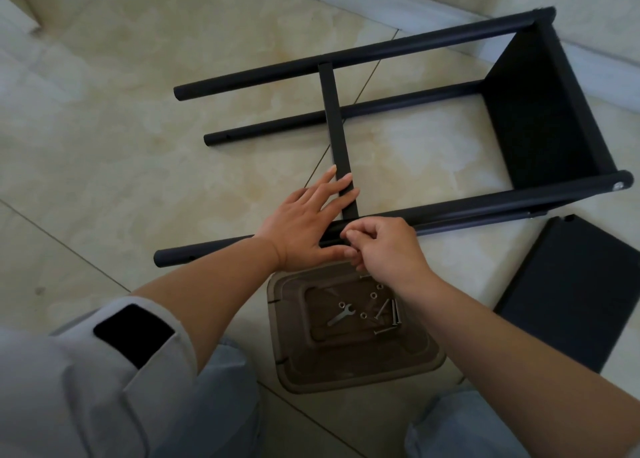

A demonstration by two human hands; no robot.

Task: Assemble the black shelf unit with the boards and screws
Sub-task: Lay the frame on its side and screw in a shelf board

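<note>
Black shelf unit (540, 111), part-built, lying on its side on the tiled floor (138, 128): three tubular legs, one fitted board at the far end, a narrow crossbar (335, 125) between near and far legs. Left hand (304, 229) flat, fingers straight, pressing the crossbar's near end; right hand (384, 249) fingers curled at the near leg (485, 208), contents hidden. Loose board (575, 294) at right; brown tray (353, 371) holds screws (389, 315), nuts and a small wrench (341, 313).

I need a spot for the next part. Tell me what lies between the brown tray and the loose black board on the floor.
In the head view, only the person's right forearm crosses above that gap; between the brown tray and the loose black board the floor tile is bare.
</note>
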